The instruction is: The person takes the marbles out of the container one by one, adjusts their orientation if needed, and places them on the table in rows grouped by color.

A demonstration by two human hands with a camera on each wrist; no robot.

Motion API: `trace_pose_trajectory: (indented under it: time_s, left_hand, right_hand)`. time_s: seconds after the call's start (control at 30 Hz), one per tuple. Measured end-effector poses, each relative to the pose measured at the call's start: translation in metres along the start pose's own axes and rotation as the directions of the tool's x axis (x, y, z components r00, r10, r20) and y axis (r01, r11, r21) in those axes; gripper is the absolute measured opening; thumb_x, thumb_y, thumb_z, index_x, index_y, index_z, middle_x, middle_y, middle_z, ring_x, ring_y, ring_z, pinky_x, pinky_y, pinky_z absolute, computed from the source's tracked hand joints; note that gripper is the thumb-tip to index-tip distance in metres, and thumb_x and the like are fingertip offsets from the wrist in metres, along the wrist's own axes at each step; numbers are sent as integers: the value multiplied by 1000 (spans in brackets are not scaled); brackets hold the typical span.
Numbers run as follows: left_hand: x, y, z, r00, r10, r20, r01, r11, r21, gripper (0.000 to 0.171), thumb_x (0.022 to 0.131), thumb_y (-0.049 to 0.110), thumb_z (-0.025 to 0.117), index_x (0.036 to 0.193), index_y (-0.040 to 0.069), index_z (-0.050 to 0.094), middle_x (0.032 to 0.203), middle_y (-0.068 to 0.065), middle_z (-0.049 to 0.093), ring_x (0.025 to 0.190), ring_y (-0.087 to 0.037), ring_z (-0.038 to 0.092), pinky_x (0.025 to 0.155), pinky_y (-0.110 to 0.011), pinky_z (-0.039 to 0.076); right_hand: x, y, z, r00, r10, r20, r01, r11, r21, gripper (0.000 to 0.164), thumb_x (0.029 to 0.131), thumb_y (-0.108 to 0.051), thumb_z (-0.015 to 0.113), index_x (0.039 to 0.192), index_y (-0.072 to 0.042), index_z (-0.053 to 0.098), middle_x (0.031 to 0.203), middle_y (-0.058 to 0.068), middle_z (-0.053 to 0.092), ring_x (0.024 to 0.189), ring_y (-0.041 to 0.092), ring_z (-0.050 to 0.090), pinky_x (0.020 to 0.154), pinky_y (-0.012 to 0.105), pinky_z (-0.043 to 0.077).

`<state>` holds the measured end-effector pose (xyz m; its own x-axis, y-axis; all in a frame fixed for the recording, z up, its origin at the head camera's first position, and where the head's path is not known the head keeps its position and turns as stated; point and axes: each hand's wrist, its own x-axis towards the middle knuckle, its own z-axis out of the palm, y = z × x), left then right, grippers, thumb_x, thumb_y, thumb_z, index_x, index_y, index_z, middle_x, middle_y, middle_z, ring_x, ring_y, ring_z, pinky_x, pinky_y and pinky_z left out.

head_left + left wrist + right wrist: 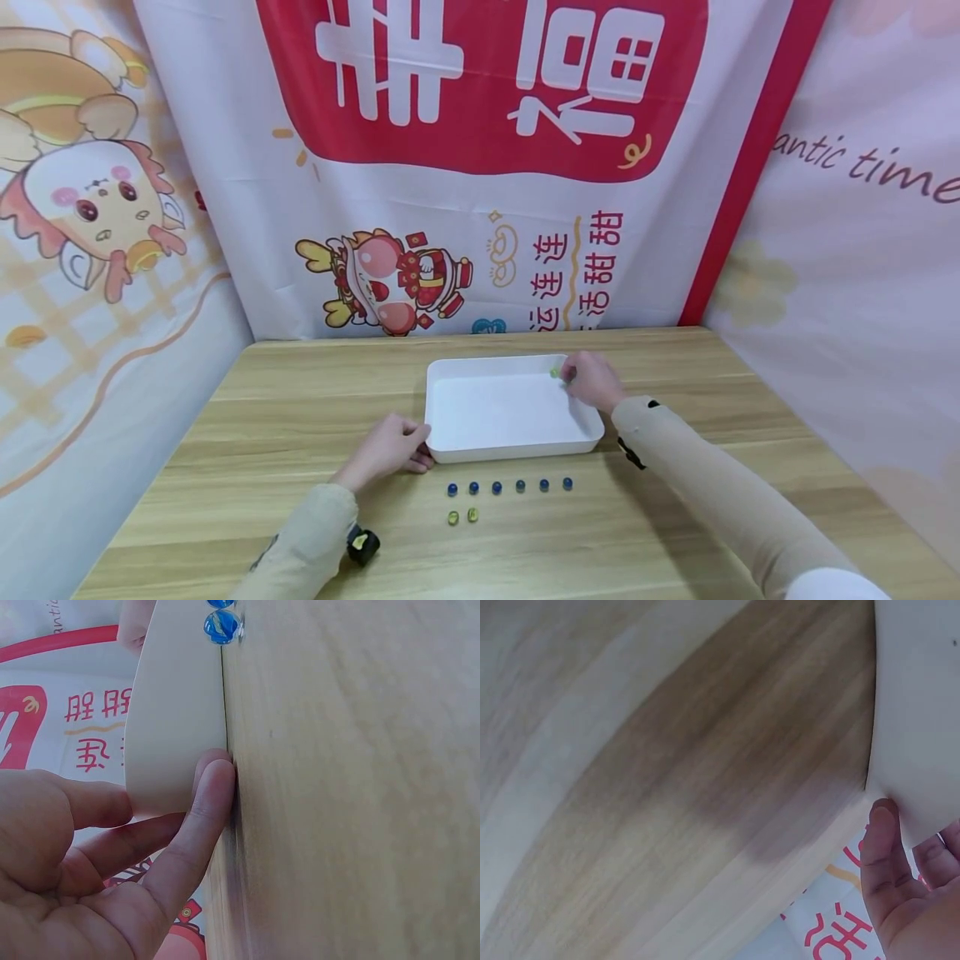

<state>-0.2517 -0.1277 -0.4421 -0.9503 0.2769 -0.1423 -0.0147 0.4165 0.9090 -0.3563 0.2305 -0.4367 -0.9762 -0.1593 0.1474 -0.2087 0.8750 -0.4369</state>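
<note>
A white rectangular tray [502, 412] lies on the wooden table. My left hand [392, 446] grips its near left corner; in the left wrist view the thumb touches the wall's upper edge and other fingers [214, 799] lie along the lower side. At the far right corner, my right hand [592, 379] reaches over the rim, fingertips down beside yellow-green marbles [555, 372]. Whether it pinches one is hidden. In the right wrist view one finger [883, 832] touches the tray's outer wall [922, 712].
In front of the tray, several blue marbles [497, 487] form a row. Two yellow-green marbles [472, 515] sit nearer, below the row's left end. Printed cloths [480, 192] hang behind and beside the table [300, 392].
</note>
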Motion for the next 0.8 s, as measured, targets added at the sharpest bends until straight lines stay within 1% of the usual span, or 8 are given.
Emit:
trace_pose_trajectory:
  time_s: [0.23, 0.3, 0.4, 0.47, 0.6, 0.67, 0.8]
  left_hand:
    - [-1, 1, 1, 1000, 10, 2, -10, 1000, 0, 31, 103, 11, 51, 87, -5, 71, 79, -14, 69, 71, -25, 69, 66, -34, 61]
    - [-3, 0, 1, 1000, 12, 4, -12, 1000, 2, 31, 103, 11, 51, 86, -5, 71, 79, -14, 69, 70, -25, 69, 65, -34, 61]
    - [-5, -2, 2, 1000, 10, 4, -10, 1000, 3, 31, 103, 10, 50, 86, -5, 71, 78, -13, 68, 70, -25, 69, 65, -34, 61]
    - [-6, -3, 2, 1000, 7, 1, -7, 1000, -2, 31, 103, 10, 50, 86, -6, 71, 78, -13, 68, 70, -24, 69, 65, -34, 61]
    - [-6, -3, 2, 1000, 3, -8, -3, 1000, -15, 31, 103, 10, 50, 86, -6, 71, 78, -14, 68, 70, -25, 68, 65, -34, 61]
    - [-5, -3, 1, 1000, 2, -9, -2, 1000, -22, 31, 103, 10, 50, 86, -6, 70, 78, -14, 68, 70, -25, 68, 65, -34, 61]
    - [-4, -2, 1, 1000, 0, -6, 0, 1000, -22, 31, 103, 10, 50, 87, -6, 71, 78, -14, 68, 70, -25, 69, 65, -34, 61]
  right_hand:
    - [-2, -1, -1, 999, -27, 18, 28, 999, -42, 30, 71, 15, 70, 92, -6, 74, 90, 3, 69, 90, 24, 63, 86, 42, 54]
    - [-4, -1, 0, 1000, -21, 13, 22, 999, -48, 30, 72, 15, 70, 93, -6, 75, 91, 3, 69, 91, 24, 63, 86, 43, 54]
    - [-7, -1, 2, 1000, -16, -8, 15, 999, -37, 27, 75, 13, 71, 93, -6, 74, 91, 3, 69, 91, 24, 63, 86, 42, 55]
    - [-9, -2, 2, 1000, -13, -27, 13, 1000, 1, 22, 77, 10, 73, 94, -5, 74, 91, 4, 69, 89, 23, 63, 84, 41, 55]
    - [-12, -3, -2, 998, 10, -54, -4, 993, 118, 16, 81, 3, 74, 96, -4, 73, 91, 4, 68, 86, 23, 60, 77, 39, 54]
    - [-13, -3, -6, 998, 26, -59, -15, 983, 180, 16, 82, 1, 74, 98, -3, 72, 92, 5, 67, 86, 23, 59, 75, 38, 53]
    - [-13, -5, -13, 996, 47, -79, -27, 970, 240, 19, 81, 0, 75, 100, -1, 71, 92, 5, 67, 86, 23, 59, 74, 36, 54]
